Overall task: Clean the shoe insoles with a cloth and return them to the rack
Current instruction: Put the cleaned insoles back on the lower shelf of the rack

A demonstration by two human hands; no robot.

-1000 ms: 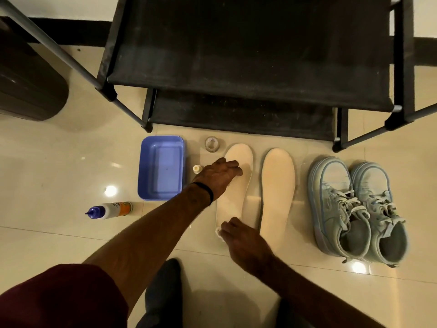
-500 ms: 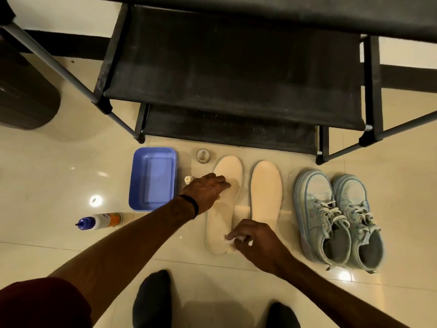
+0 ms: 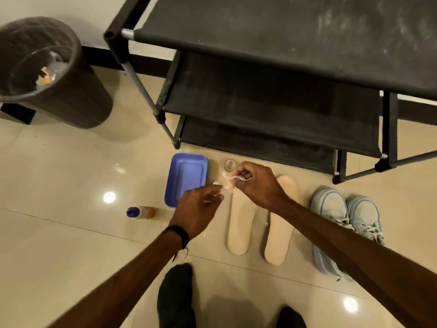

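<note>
Two beige insoles lie side by side on the floor, the left insole [image 3: 238, 229] and the right insole [image 3: 281, 224]. Both my hands are lifted above them. My right hand [image 3: 256, 184] pinches a small white cloth [image 3: 233, 179] at its fingertips. My left hand [image 3: 198, 210], with a black wristband, holds its curled fingers at the cloth's lower left end; motion blur hides the exact grip. The black shoe rack [image 3: 283, 95] stands just behind the insoles, its fabric shelves bare and dusty.
A pair of light blue sneakers [image 3: 343, 214] sits right of the insoles. A blue tray [image 3: 186, 177], a tape roll [image 3: 229, 164] and a lying bottle [image 3: 140, 212] are on the left. A dark bin [image 3: 42, 72] stands far left. My black-socked feet [image 3: 176, 297] are below.
Both hands have left the left insole and risen, meeting above its toe end with the cloth between them. The camera has pulled up and back, bringing the bin into view.
</note>
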